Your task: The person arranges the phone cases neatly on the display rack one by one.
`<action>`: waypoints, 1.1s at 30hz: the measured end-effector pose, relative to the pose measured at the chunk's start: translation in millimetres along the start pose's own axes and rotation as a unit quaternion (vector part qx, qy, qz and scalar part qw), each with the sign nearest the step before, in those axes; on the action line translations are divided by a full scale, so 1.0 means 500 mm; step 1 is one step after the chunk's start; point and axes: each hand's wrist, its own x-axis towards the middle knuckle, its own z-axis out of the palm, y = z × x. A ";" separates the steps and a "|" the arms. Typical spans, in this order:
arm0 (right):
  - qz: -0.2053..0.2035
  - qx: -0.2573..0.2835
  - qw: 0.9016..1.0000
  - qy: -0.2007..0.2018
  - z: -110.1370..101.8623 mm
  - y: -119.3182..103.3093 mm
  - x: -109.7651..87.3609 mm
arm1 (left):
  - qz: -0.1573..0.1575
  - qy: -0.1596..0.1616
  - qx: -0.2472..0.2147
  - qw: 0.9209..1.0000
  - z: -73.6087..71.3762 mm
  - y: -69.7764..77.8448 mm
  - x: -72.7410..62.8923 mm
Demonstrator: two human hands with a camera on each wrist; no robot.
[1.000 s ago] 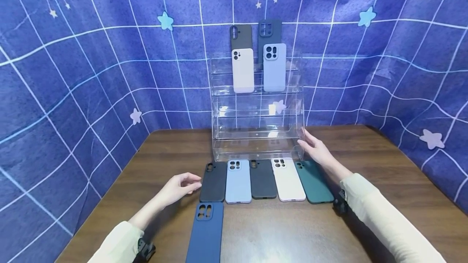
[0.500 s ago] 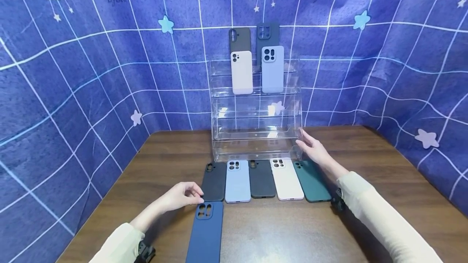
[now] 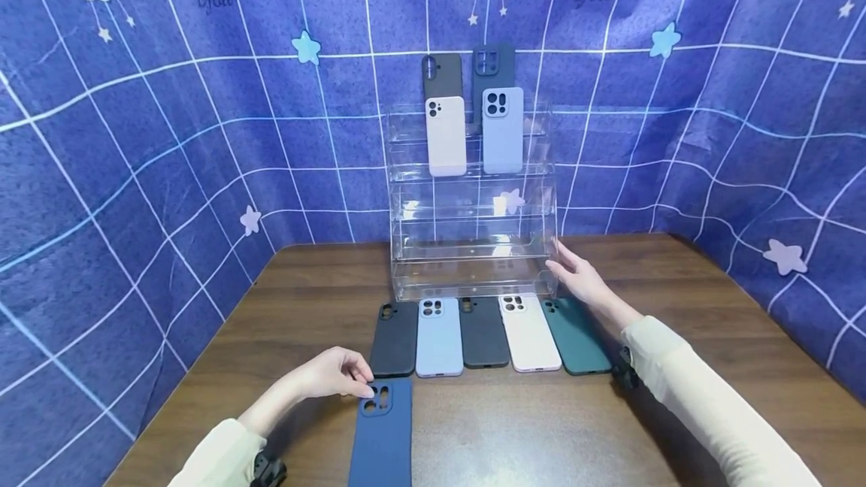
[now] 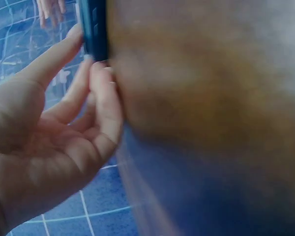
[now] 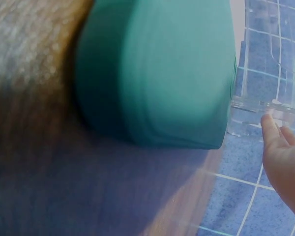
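Observation:
My left hand (image 3: 333, 376) is at the top left corner of a dark blue phone case (image 3: 384, 442) that lies near the front of the table. In the left wrist view, thumb and fingertips pinch the edge of this phone case (image 4: 94, 29). At the lower right side of a clear tiered display stand (image 3: 473, 250), my right hand (image 3: 583, 278) grips the edge, thumb in front and fingers behind. The right wrist view has this hand (image 5: 284, 157) against the clear stand (image 5: 258, 105), with a green phone case (image 5: 182, 73) large in front.
Before the stand lies a row of phone cases: black (image 3: 395, 340), light blue (image 3: 440, 340), another black (image 3: 484, 337), white (image 3: 532, 337) and green (image 3: 578, 340). The upper tiers bear a white case (image 3: 446, 141), a light blue one (image 3: 503, 137) and two dark ones behind. A blue curtain (image 3: 203, 119) surrounds the table.
My left hand has moved down from beside the black case to the dark blue case's corner and taken hold of it. That case has shifted slightly. The right hand stays at the stand.

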 end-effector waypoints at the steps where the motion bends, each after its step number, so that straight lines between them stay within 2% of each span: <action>1: 0.000 0.002 1.000 -0.002 0.000 -0.001 0.000 | -0.011 -0.002 -0.002 1.000 -0.001 0.002 -0.001; 5: 0.000 0.027 1.000 -0.006 0.002 -0.001 -0.001 | -0.038 0.003 -0.009 0.999 -0.001 0.011 -0.005; 8: 0.000 0.042 0.999 -0.006 0.002 -0.002 -0.002 | -0.037 0.008 -0.005 0.999 0.000 0.014 -0.003; 12: 0.005 0.033 0.999 -0.004 0.000 -0.003 -0.002 | -0.029 0.005 -0.002 1.000 -0.001 0.013 -0.001; 20: 0.005 0.024 1.000 -0.010 0.002 -0.002 -0.005 | 0.008 -0.011 0.009 1.000 -0.006 -0.006 0.006; 23: 0.006 0.024 1.000 -0.013 0.003 -0.003 -0.006 | 0.008 -0.015 -0.014 1.000 -0.008 -0.006 0.009; 26: 0.013 0.027 0.999 -0.015 0.002 -0.031 -0.016 | -0.002 -0.012 -0.045 0.999 -0.010 0.000 0.012; 29: 0.016 0.023 1.000 -0.014 0.002 -0.032 -0.014 | -0.012 -0.006 -0.062 0.998 -0.015 0.006 0.019; 33: 0.020 0.008 1.000 -0.010 0.001 -0.005 -0.003 | -0.014 0.007 -0.066 0.998 -0.019 0.015 0.030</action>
